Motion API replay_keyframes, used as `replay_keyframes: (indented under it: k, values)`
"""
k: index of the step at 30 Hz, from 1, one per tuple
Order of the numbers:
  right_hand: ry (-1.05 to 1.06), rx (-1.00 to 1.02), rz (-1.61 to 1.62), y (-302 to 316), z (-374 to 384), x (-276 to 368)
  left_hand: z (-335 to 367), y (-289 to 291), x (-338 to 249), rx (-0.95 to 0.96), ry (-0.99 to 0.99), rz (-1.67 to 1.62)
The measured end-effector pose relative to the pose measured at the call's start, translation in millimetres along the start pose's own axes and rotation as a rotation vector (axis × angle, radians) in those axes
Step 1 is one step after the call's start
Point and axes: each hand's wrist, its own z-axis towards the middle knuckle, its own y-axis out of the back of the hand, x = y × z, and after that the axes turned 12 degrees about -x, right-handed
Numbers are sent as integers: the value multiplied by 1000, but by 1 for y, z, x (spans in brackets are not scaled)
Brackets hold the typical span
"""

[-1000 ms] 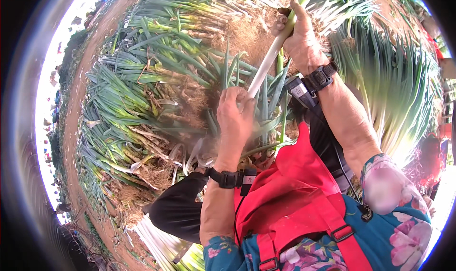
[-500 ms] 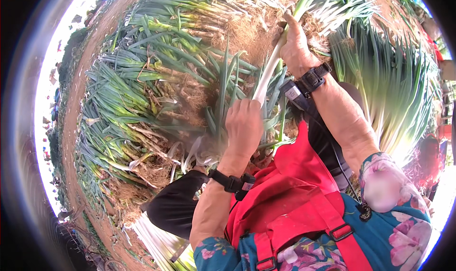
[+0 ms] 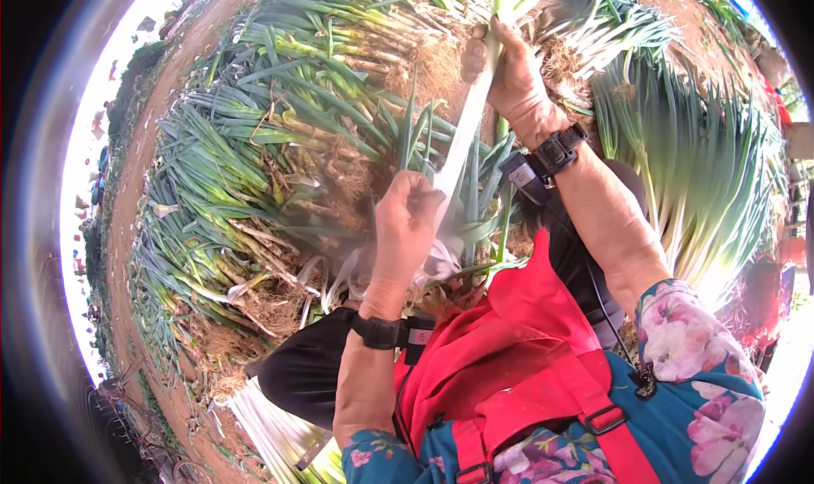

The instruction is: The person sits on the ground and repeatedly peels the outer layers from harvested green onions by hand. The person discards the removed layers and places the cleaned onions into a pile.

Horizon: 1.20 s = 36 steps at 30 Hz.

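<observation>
A long green onion (image 3: 472,119) slants across the middle, green leaves at the top, white stalk running down to the left. My right hand (image 3: 509,73) is closed round it just below the leaves. Along the lower stalk my left hand (image 3: 407,221) is closed, fingers curled and pinched at the stalk's side; the hand partly hides the lower end. Thin whitish strips of skin (image 3: 439,264) hang blurred just below that hand.
Heaps of rooted green onions (image 3: 203,187) lie on the left and far side. A bundle of long-leaved onions (image 3: 695,162) rests at the right. White stalks (image 3: 275,433) lie at lower left, by my dark-clothed knee (image 3: 305,369). Brown soil (image 3: 127,221) borders the heap.
My left hand has moved slightly left and down, its fingers now more curled. My right hand and the onion's leafy end have shifted a little left. Whitish strips now show below the left hand.
</observation>
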Motion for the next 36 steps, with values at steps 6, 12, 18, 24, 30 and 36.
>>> replay_keyframes:
  k: [6, 12, 18, 24, 30, 36]
  values:
    - [109, -528, -84, 4, 0, -17, -17, -9, -14, -102, -301, 325]
    - [118, -791, -123, 11, 5, -19, -25, -2, -4, -191, -170, 46]
    - [82, -699, -99, 31, 8, -14, -20, 14, -20, -286, 315, -511]
    - [78, -638, -93, 38, 5, -14, -28, 42, -19, -179, 294, -350]
    - [90, -713, -72, 29, 2, 0, -34, 58, -20, 30, 246, 208]
    - [161, -620, -90, 13, -12, 8, -37, 61, -23, 85, -50, 589]
